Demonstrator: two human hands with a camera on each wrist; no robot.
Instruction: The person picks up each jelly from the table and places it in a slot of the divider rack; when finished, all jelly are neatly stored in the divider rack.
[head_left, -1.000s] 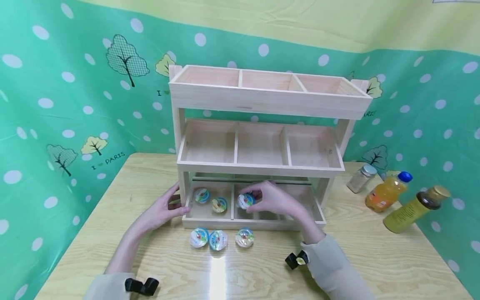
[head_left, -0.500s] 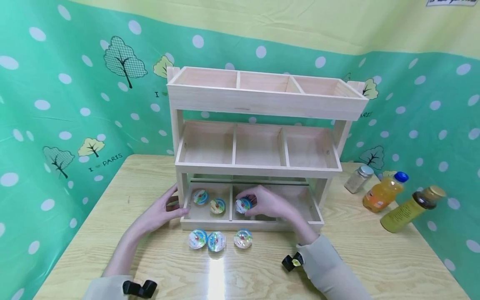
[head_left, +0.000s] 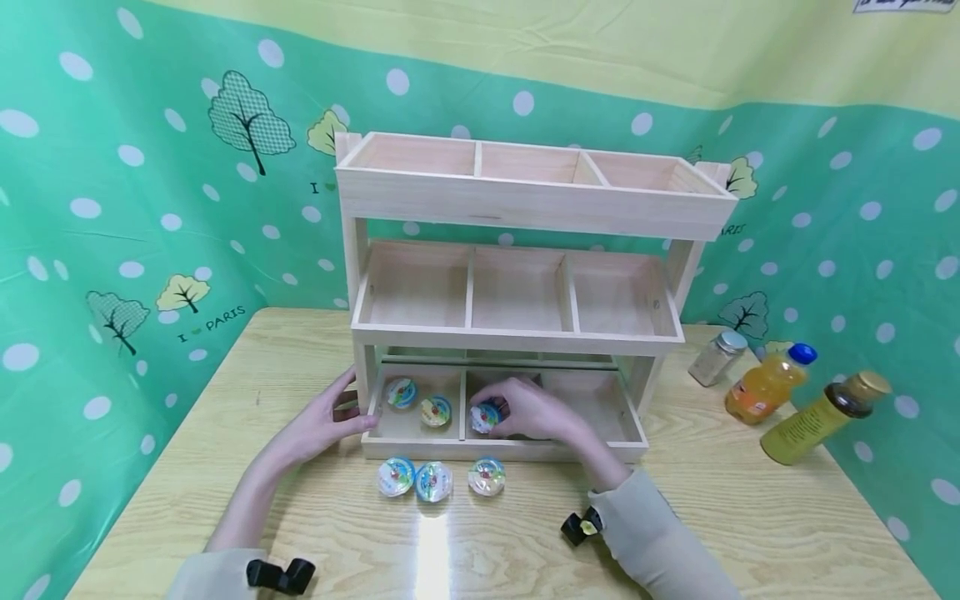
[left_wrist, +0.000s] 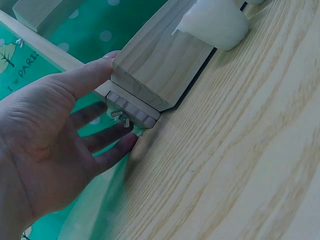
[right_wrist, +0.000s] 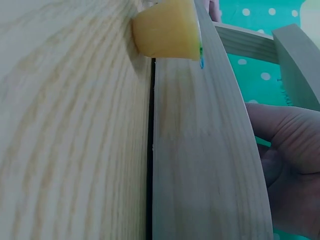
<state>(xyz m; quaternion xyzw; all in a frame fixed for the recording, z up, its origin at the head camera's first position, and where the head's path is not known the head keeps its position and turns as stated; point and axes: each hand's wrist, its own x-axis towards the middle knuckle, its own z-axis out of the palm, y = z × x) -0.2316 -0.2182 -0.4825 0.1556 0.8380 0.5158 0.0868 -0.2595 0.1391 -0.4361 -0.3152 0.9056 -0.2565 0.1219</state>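
- Head view: the right hand [head_left: 528, 408] reaches into the bottom tray of the wooden rack [head_left: 517, 340], its thumb and fingers pinching a blue-lidded cup [head_left: 484, 418] in the middle compartment, near the left divider. Whether that cup touches the tray floor cannot be told.
- Head view: the left hand [head_left: 321, 425] is at the rack's left end, its thumb at the bottom tray's front corner.
- Head view: two lidded cups [head_left: 436, 412] sit in the rack's bottom left compartment; three more cups [head_left: 487, 477] stand on the worktop [head_left: 315, 517] just in front of the rack.
- Head view: right of the rack are a clear jar [head_left: 716, 360], an orange bottle [head_left: 767, 387] and a yellow-green bottle [head_left: 821, 421]; a dotted cloth [head_left: 232, 196] hangs behind it.
- Left wrist view: the thumb touches the rack's corner; the other fingers are spread beside its end, near a wing nut [left_wrist: 121, 117]. A pale cup [left_wrist: 215, 25] stands beside the rack's front board.
- Right wrist view: an orange cup [right_wrist: 167, 30] stands beside the rack's front board, which hides the right fingertips.
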